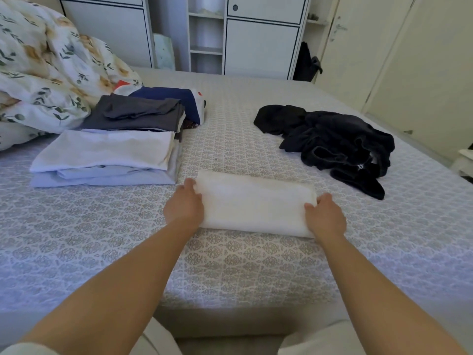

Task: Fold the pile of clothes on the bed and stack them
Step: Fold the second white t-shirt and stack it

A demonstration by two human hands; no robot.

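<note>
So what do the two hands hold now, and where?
Both hold the folded white cloth by its short ends: left hand at the left end, right hand at the right.

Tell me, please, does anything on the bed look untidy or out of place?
Only the black clothes on the right, a crumpled heap not yet folded. The white and grey stacks on the left lie neatly, and both hands hold the folded white garment flat by its ends.
</note>
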